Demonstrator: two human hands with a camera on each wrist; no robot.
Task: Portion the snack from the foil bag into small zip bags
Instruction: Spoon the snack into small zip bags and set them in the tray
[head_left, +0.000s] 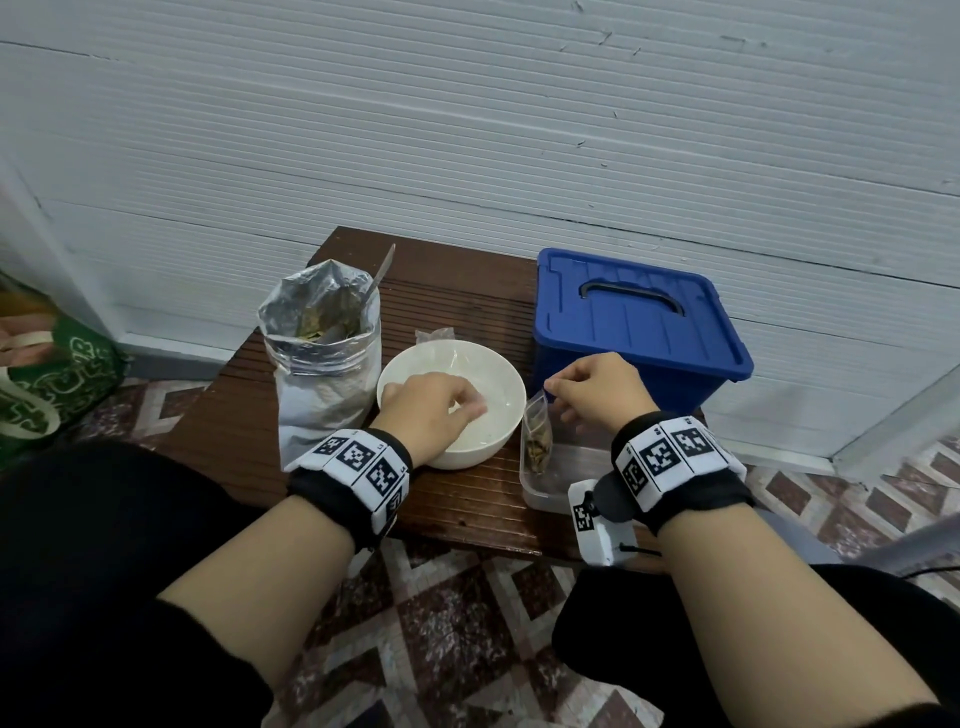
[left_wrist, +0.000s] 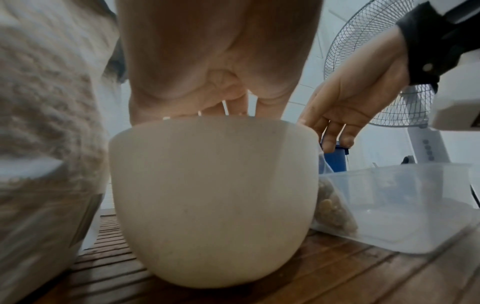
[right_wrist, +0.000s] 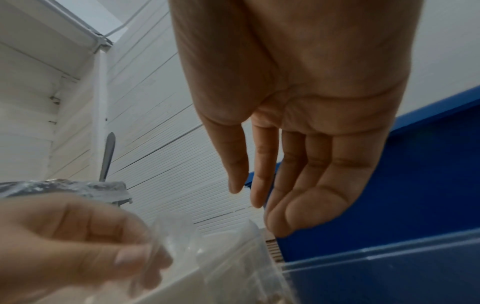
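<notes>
**Filled zip bag stands at the tub's edge, right hand at its top**

Head view: on the wooden table (head_left: 467, 499) the foil bag (head_left: 324, 364) stands open at about ten o'clock from the white bowl (head_left: 498, 384), its mouth facing up and a metal spoon handle (head_left: 383, 273) sticking out of it toward twelve o'clock. At three o'clock from the bowl, just beside it, a small zip bag (head_left: 537, 434) holding brown snack pieces stands upright against the near-left corner of the clear tub (head_left: 543, 491). Its long axis runs roughly vertical, zip end up, leaning slightly toward the bowl.

The right hand (head_left: 602, 392) is over the top corner of the zip bag. In the right wrist view its fingers (right_wrist: 280, 179) hang nearly straight and close together with nothing clearly between them, so whether they pinch the zip strip cannot be told. The left hand (head_left: 431, 410) reaches down into the bowl with fingers curled; the right wrist view suggests thin clear plastic (right_wrist: 176, 234) at its fingertips, though blur leaves that uncertain.

The zip bag looks light, limp and slick, with loose contents pooled low, so it would likely slump or tip if let go. The stiffer zip strip at the top seems the best place to take hold. A blue lidded box (head_left: 639, 322) sits at one o'clock.
</notes>
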